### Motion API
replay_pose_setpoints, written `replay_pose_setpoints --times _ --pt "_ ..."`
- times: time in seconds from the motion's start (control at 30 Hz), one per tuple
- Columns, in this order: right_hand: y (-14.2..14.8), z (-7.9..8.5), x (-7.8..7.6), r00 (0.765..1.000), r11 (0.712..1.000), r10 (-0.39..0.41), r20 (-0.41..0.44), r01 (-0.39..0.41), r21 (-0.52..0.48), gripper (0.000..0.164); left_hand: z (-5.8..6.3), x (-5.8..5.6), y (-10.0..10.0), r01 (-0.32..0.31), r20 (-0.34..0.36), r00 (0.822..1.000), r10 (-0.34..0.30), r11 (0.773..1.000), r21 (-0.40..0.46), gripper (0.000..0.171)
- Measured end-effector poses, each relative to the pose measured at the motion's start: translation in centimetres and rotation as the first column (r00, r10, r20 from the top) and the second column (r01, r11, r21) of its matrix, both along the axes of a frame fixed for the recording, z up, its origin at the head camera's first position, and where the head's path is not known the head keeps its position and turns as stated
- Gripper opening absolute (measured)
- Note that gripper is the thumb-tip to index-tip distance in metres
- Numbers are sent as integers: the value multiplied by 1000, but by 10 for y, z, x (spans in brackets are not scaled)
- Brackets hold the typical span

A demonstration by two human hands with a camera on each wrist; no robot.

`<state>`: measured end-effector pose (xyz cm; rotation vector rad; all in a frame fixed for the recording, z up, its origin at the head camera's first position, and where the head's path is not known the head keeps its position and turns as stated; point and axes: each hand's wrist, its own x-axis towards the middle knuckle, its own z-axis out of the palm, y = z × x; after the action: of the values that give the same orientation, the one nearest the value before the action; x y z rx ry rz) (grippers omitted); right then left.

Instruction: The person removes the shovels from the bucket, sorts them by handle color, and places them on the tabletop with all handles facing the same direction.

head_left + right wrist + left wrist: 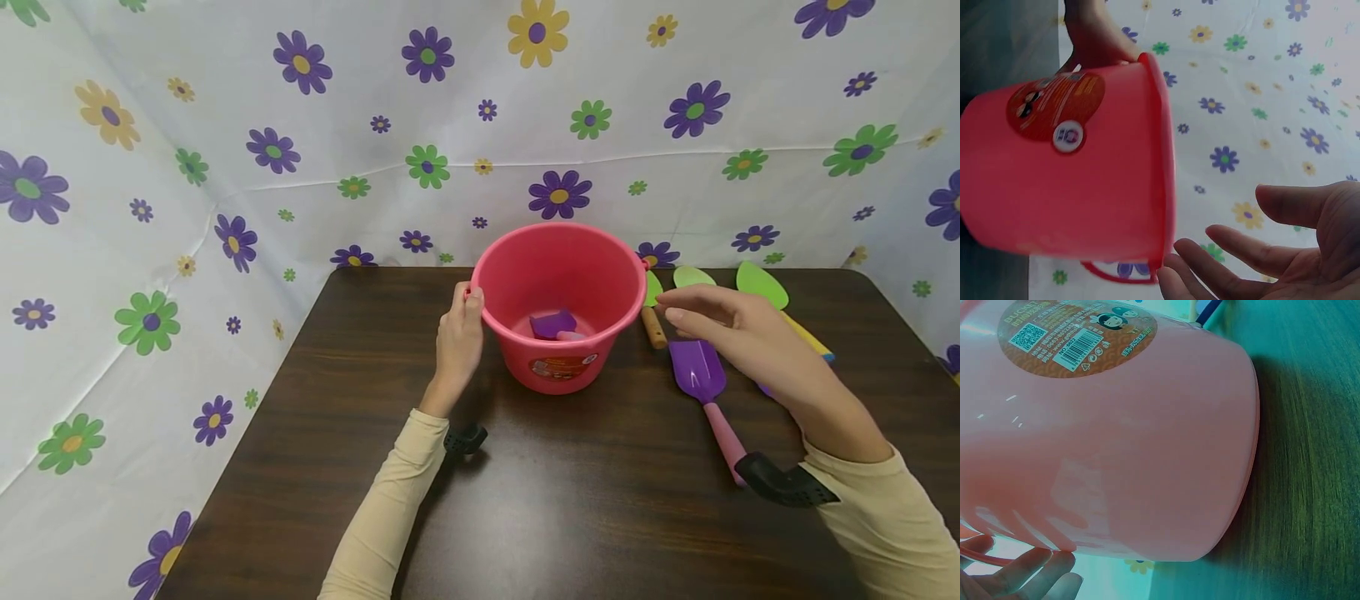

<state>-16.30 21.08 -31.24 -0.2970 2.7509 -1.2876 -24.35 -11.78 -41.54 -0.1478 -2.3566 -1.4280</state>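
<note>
A pink bucket stands upright on the dark table, with a purple scoop lying at its bottom. My left hand grips the bucket's rim at its left side, thumb at the top; the left wrist view shows its fingers by the bucket wall and handle. To the right of the bucket, my right hand is held in the air with fingers extended and nothing in it. Beneath it lies a purple shovel with a pink handle. The right wrist view shows those fingertips near the rim.
Behind my right hand lie a wooden-handled green trowel, a pale green blade and a green shovel with a yellow handle. A flowered cloth rises behind the brown table and along its left side.
</note>
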Motion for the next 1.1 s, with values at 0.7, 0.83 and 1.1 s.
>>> replay_pose_setpoints --times 0.7,0.83,1.1 --pt "-28 5 -7 999 992 12 -39 -17 -127 45 -1 -2 -1 0 8 1000 0 1000 -1 54" --pt "-32 7 -9 999 989 31 -36 -36 -145 46 -2 -2 -1 -2 3 1000 2 1000 -7 54" --pt "-43 13 -11 998 991 46 -44 -51 -127 46 -2 -2 -2 17 -11 1000 -17 1000 6 53"
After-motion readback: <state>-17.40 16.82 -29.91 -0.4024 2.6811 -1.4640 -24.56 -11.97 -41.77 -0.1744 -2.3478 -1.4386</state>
